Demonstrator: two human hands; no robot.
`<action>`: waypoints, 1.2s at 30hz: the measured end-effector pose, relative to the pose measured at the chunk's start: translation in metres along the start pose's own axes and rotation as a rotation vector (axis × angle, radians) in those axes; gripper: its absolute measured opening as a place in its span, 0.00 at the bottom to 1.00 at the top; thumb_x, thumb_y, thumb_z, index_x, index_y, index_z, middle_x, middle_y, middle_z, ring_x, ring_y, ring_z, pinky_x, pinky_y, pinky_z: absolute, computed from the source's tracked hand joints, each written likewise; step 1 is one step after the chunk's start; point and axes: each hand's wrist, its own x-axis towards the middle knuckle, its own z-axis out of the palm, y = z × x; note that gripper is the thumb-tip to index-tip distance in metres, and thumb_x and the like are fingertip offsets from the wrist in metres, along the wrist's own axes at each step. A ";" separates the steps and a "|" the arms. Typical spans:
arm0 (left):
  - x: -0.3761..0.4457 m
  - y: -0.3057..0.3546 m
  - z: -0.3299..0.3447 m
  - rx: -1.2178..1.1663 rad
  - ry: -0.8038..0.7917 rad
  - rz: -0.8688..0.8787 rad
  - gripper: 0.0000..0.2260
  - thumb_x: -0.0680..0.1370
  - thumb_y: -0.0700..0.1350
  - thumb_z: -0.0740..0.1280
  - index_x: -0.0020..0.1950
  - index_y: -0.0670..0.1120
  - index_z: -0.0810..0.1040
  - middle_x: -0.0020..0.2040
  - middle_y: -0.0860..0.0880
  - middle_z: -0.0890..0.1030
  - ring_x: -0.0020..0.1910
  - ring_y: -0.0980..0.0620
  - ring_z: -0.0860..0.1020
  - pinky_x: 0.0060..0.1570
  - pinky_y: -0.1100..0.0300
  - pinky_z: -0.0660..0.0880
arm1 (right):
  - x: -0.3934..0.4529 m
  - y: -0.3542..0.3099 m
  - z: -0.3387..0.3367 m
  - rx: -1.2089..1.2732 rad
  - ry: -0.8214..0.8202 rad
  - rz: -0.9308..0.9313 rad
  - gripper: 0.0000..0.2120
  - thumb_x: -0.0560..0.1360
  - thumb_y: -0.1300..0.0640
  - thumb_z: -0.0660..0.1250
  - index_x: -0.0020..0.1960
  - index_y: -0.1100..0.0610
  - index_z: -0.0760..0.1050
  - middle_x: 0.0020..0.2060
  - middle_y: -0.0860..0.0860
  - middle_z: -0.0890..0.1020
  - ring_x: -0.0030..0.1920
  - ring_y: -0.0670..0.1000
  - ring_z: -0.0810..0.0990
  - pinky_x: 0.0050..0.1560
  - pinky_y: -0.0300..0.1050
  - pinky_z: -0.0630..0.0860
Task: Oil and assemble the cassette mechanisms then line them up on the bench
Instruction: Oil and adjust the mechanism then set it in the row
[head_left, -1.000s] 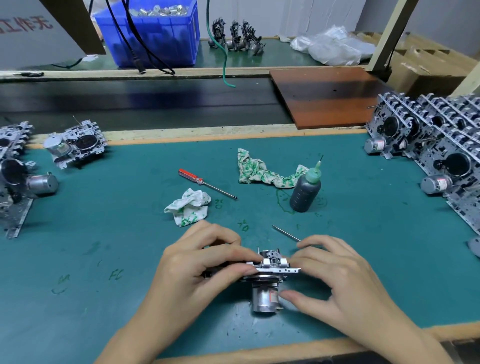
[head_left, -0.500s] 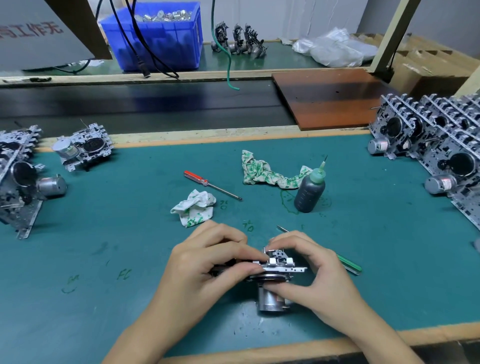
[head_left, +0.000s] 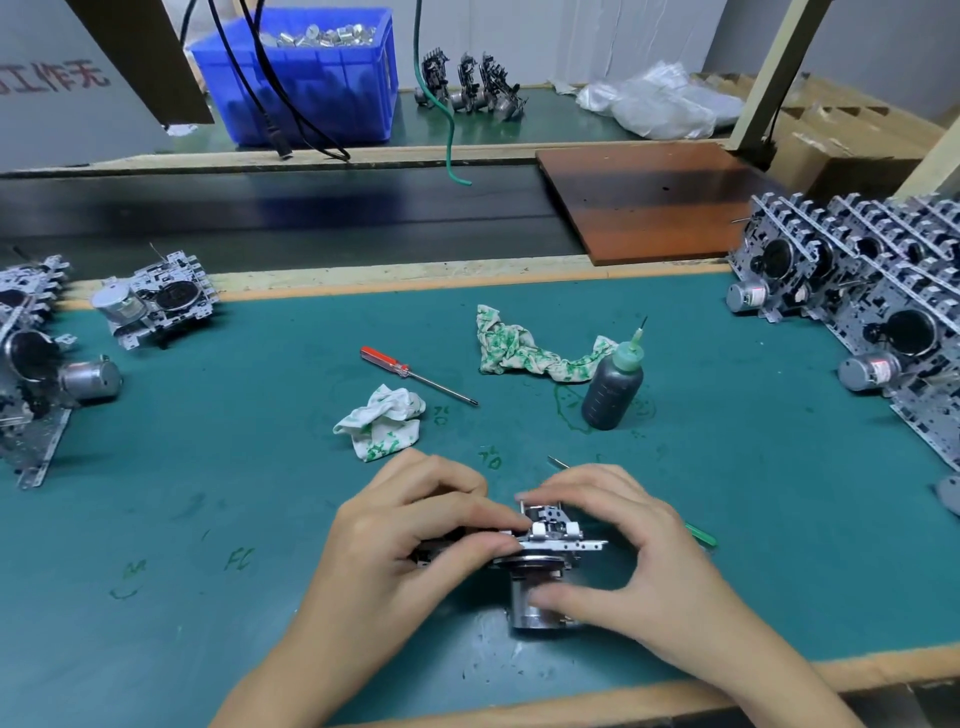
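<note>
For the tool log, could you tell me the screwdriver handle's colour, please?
Red, clear in the head view: the screwdriver lies on the green mat.

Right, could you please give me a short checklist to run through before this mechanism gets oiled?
1. Mechanism held by both hands, left hand and right hand: ok.
2. Motor can resting on the mat: ok.
3. Oil bottle upright, near the hands: ok.
4. A hand free to take the bottle: not ok.
5. Parts fully seated: cannot tell.
6. Rag close by: ok.
</note>
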 end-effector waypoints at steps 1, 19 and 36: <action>0.000 0.000 0.000 -0.001 -0.003 -0.007 0.06 0.74 0.52 0.67 0.49 0.55 0.82 0.41 0.60 0.75 0.41 0.58 0.73 0.41 0.72 0.66 | -0.003 0.002 -0.004 -0.125 0.051 -0.046 0.18 0.65 0.41 0.72 0.54 0.41 0.79 0.49 0.38 0.79 0.55 0.44 0.76 0.57 0.38 0.70; 0.014 -0.007 -0.046 0.090 -0.262 0.087 0.06 0.73 0.53 0.68 0.43 0.54 0.84 0.40 0.59 0.77 0.39 0.61 0.76 0.41 0.72 0.70 | -0.015 -0.005 -0.005 -0.040 0.178 -0.039 0.13 0.73 0.43 0.63 0.50 0.47 0.82 0.41 0.41 0.82 0.46 0.44 0.79 0.49 0.39 0.74; 0.008 0.008 0.006 0.527 -0.102 0.025 0.16 0.74 0.60 0.63 0.49 0.52 0.83 0.49 0.54 0.81 0.49 0.52 0.77 0.53 0.60 0.67 | -0.011 0.002 0.018 -0.018 0.058 0.353 0.08 0.73 0.49 0.68 0.34 0.41 0.79 0.31 0.51 0.77 0.26 0.49 0.69 0.34 0.44 0.66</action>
